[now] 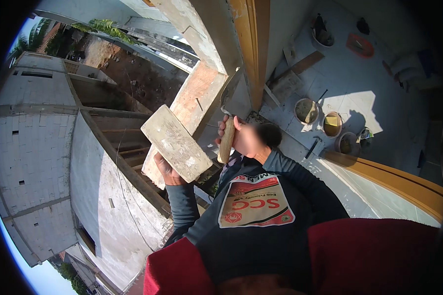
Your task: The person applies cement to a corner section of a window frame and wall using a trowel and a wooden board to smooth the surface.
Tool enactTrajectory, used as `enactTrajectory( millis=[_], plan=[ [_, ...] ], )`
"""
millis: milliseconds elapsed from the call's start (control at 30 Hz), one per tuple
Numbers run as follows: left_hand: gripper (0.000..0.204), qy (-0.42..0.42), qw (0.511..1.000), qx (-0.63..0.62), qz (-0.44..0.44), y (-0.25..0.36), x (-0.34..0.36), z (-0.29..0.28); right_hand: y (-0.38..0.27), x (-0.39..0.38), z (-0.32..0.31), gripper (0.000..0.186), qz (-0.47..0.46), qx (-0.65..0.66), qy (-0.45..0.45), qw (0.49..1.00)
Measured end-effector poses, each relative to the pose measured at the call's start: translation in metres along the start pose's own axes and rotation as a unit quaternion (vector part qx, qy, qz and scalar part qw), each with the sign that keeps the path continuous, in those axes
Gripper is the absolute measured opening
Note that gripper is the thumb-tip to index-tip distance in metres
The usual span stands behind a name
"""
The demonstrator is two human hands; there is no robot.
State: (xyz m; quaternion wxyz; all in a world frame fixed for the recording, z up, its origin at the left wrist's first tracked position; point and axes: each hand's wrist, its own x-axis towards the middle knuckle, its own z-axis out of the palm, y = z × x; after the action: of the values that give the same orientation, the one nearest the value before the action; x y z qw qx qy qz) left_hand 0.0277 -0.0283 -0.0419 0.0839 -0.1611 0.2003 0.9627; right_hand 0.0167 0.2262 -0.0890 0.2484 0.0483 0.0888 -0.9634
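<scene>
My left hand [165, 168] grips a pale, mortar-stained rectangular board [174, 141] from its lower left edge, holding it tilted in front of a long concrete ledge [199, 91] with a reddish-stained top. Just right of the board, my right hand [237, 137] is closed round the wooden handle [226, 140] of a trowel, whose thin metal part [225, 109] points up beside the ledge. Part of my right hand is blurred, and the far end of the trowel is hard to make out against the wall.
An orange-brown door frame [251, 49] borders a tiled room floor [293, 137] with several buckets [332, 123], boards [307, 64] and a red tub [359, 45]. On the left, beyond the edge, are a drop to earth [123, 71], a pale block building [34, 147] and a hanging wire [128, 191].
</scene>
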Motion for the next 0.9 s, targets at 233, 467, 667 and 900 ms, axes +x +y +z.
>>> enactTrajectory(
  millis=[233, 467, 667, 900],
  plan=[
    [0.072, -0.028, 0.999, 0.017, 0.000, 0.012, -0.006, 0.022, 0.010, 0.022, 0.025, 0.033, -0.010, 0.058, -0.026, 0.998],
    [0.072, -0.095, 0.995, 0.010, 0.022, 0.014, -0.008, 0.034, 0.027, -0.007, 0.045, 0.034, 0.055, 0.077, -0.023, 0.995],
    [0.063, -0.180, 0.983, 0.032, 0.022, 0.025, -0.004, 0.032, 0.006, -0.032, 0.022, 0.034, 0.040, 0.071, -0.011, 0.997],
    [0.064, -0.137, 0.986, 0.076, 0.050, 0.019, -0.007, 0.040, -0.008, 0.017, 0.004, 0.033, -0.008, 0.095, -0.061, 0.994]
  ],
)
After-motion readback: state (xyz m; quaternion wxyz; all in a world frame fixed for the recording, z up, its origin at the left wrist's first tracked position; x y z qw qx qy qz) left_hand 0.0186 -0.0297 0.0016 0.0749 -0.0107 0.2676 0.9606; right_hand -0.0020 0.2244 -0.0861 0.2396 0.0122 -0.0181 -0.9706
